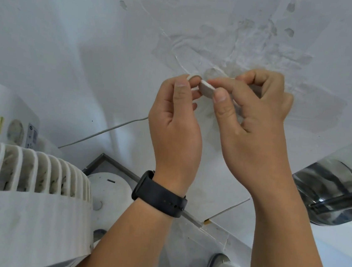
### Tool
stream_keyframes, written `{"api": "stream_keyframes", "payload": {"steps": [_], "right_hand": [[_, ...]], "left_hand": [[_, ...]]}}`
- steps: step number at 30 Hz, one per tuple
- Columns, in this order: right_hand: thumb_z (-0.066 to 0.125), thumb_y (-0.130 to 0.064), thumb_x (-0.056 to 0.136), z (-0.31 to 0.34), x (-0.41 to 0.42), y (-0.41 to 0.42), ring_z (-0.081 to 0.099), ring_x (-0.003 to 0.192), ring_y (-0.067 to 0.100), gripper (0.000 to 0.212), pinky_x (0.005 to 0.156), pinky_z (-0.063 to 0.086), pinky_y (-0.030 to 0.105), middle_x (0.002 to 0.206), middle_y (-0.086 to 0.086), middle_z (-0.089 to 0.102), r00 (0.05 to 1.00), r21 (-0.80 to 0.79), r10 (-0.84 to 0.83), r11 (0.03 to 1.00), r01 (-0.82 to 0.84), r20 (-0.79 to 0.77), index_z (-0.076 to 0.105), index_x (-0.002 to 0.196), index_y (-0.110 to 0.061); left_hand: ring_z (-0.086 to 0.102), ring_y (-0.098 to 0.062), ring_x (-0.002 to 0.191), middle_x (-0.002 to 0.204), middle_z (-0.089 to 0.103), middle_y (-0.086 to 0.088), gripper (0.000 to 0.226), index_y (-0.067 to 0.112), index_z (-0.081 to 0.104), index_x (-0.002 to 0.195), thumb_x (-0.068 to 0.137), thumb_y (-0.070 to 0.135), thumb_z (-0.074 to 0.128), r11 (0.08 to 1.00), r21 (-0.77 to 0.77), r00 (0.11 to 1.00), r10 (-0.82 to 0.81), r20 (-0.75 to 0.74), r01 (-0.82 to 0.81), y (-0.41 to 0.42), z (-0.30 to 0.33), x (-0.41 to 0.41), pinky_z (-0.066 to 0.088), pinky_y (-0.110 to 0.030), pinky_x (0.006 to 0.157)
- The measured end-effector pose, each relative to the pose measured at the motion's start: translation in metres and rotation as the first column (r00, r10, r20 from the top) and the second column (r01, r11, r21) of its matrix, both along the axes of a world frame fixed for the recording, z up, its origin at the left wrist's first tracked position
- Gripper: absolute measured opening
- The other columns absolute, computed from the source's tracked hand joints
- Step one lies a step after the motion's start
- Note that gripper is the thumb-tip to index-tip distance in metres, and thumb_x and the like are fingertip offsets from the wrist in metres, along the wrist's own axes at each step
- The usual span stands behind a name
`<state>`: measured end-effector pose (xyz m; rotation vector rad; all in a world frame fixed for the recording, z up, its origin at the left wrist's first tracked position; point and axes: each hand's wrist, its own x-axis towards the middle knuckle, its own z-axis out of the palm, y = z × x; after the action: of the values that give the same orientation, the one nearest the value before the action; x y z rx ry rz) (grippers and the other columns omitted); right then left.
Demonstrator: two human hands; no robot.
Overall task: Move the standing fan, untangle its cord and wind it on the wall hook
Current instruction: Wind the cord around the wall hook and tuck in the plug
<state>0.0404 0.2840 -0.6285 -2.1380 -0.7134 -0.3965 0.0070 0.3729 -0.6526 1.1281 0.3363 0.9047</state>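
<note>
We find open wall (76, 36) above and left of our raised hands. The fan (28, 183) crowds the lower left, its cord (103, 131) slanting across the gap, and a shiny metal object (336, 189) blocks the right.

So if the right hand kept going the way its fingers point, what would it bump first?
Probably the left hand: the right hand points leftward, both pinching one small white piece between them.

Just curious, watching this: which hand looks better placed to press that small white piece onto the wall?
Probably the right hand: it pinches the white piece flat-on, nearest the wall. The left hand grips only its edge.
</note>
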Motion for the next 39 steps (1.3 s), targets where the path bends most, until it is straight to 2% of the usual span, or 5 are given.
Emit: {"api": "stream_keyframes", "payload": {"steps": [6, 10, 14, 27, 39], "right_hand": [[0.056, -0.037, 0.104, 0.011, 0.003, -0.019, 0.051, 0.113, 0.004, 0.014, 0.099, 0.044, 0.037, 0.110, -0.022, 0.059, 0.995, 0.061, 0.098, 0.993, -0.100, 0.034, 0.070, 0.105, -0.034], [0.062, -0.052, 0.093, 0.015, -0.001, -0.025, 0.043, 0.126, 0.007, 0.014, 0.101, 0.033, 0.011, 0.120, -0.025, 0.061, 0.980, 0.021, 0.175, 0.985, -0.174, -0.096, 0.073, 0.090, -0.043], [0.066, -0.056, 0.087, 0.014, -0.004, -0.019, 0.041, 0.119, 0.010, 0.013, 0.100, 0.038, 0.024, 0.114, -0.025, 0.061, 0.985, 0.005, 0.164, 0.986, -0.164, -0.061, 0.071, 0.091, -0.044], [0.063, -0.025, 0.100, 0.006, 0.005, -0.019, 0.058, 0.071, 0.009, 0.006, 0.069, 0.047, 0.025, 0.080, -0.013, 0.061, 0.946, 0.314, -0.289, 0.921, 0.233, 0.146, 0.067, 0.099, -0.022], [0.068, -0.005, 0.097, -0.057, 0.015, -0.034, 0.062, 0.084, 0.014, 0.012, 0.079, 0.046, 0.014, 0.094, 0.012, 0.067, 0.821, 0.294, -0.422, 0.899, 0.324, 0.385, 0.078, 0.103, -0.005]], "left_hand": [[0.066, -0.018, 0.105, 0.107, 0.072, 0.000, 0.028, 0.009, 0.070, 0.111, 0.107, 0.017, 0.044, 0.952, 0.301, 0.998, 0.062, -0.002, -0.058, -0.003, -0.001, -0.001, 0.053, -0.033, 0.089], [0.062, -0.025, 0.114, 0.106, 0.073, 0.006, 0.035, 0.014, 0.073, 0.111, 0.105, 0.025, 0.041, 0.907, 0.420, 0.999, 0.043, -0.021, -0.031, -0.003, -0.002, -0.004, 0.049, -0.044, 0.097], [0.062, -0.023, 0.119, 0.106, 0.071, 0.020, 0.035, 0.028, 0.072, 0.107, 0.104, 0.030, 0.037, 0.907, 0.421, 1.000, 0.012, 0.019, -0.019, -0.003, 0.001, -0.006, 0.049, -0.045, 0.101], [0.039, -0.006, 0.126, 0.138, 0.057, 0.024, 0.048, 0.035, 0.053, 0.143, 0.102, 0.045, 0.031, 0.672, 0.739, 0.947, 0.203, -0.250, 0.050, -0.014, -0.003, -0.002, 0.026, -0.029, 0.104], [0.043, -0.009, 0.119, 0.147, 0.048, 0.024, 0.044, 0.036, 0.051, 0.146, 0.102, 0.035, 0.046, 0.658, 0.748, 0.954, 0.158, -0.254, 0.091, -0.016, -0.006, 0.002, 0.025, -0.017, 0.100]]}}
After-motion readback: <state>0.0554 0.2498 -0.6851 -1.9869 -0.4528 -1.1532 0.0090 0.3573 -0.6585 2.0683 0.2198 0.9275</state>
